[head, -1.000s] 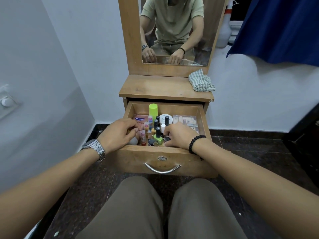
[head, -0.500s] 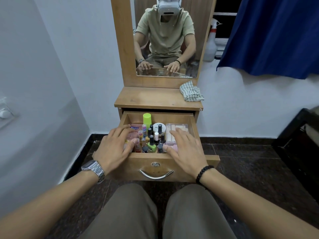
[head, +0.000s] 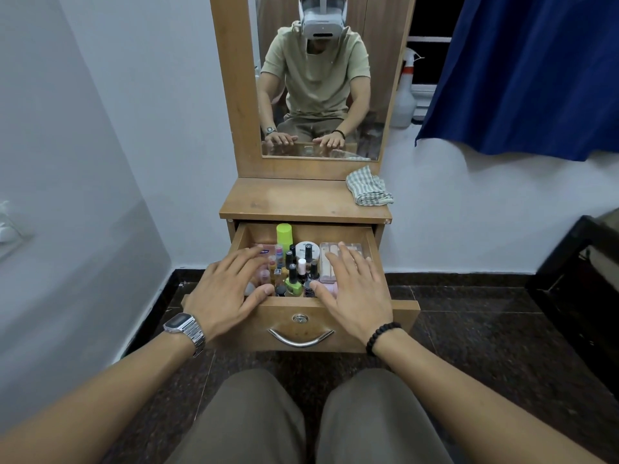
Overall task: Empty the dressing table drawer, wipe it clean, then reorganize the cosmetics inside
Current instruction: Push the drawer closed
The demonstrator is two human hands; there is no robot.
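The wooden drawer (head: 335, 316) of the dressing table stands pulled out, full of cosmetics. Several nail polish bottles (head: 296, 277) stand in its middle, with a lime-green capped bottle (head: 284, 234) and a round white jar (head: 306, 248) behind them. A clear palette case (head: 330, 262) lies at the right. My left hand (head: 231, 289) lies flat over the drawer's left side, fingers straight and spread, covering a pink pack (head: 264, 251). My right hand (head: 356, 289) lies flat over the palette case, fingers straight. Neither hand grips anything.
A checked cloth (head: 368, 190) lies crumpled on the right of the dressing table top (head: 288, 202), below the mirror (head: 321, 78). A spray bottle (head: 403, 95) stands on the sill behind a blue curtain (head: 522, 72). Dark furniture (head: 582, 279) stands at the right. My knees sit below the drawer.
One second ago both hands had their fingers curled down among the items in the drawer. They have since drawn back a little and flattened with fingers spread. My head has tilted up.
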